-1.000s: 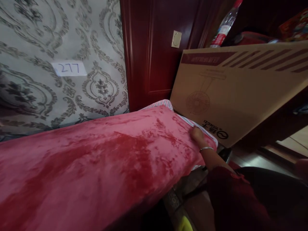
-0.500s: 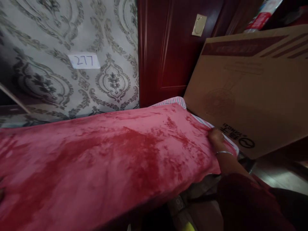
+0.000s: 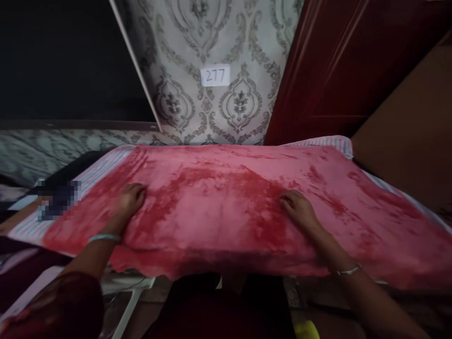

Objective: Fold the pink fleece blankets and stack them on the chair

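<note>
A pink-red plush cloth [image 3: 229, 197] lies spread over a striped pad [image 3: 102, 167] on a narrow board in front of me. My left hand [image 3: 130, 200] rests palm down on the cloth's left part, fingers curled lightly against the pile. On the right part lies my right hand [image 3: 298, 209], also palm down with its fingers bent on the fabric. Both wrists wear thin bangles. Neither hand holds anything; both press on the cloth.
Patterned wallpaper with a paper label "277" [image 3: 215, 75] is straight ahead. A dark red wooden door [image 3: 335, 70] stands at the right, a brown cardboard box [image 3: 413, 127] beside it. A dark opening [image 3: 63, 61] fills the upper left. A white frame leg [image 3: 129, 306] shows below.
The view has swung left, bringing the whole cloth into sight. My right hand moved from the cloth's far right edge inward onto its top. My left hand has come into view on the cloth.
</note>
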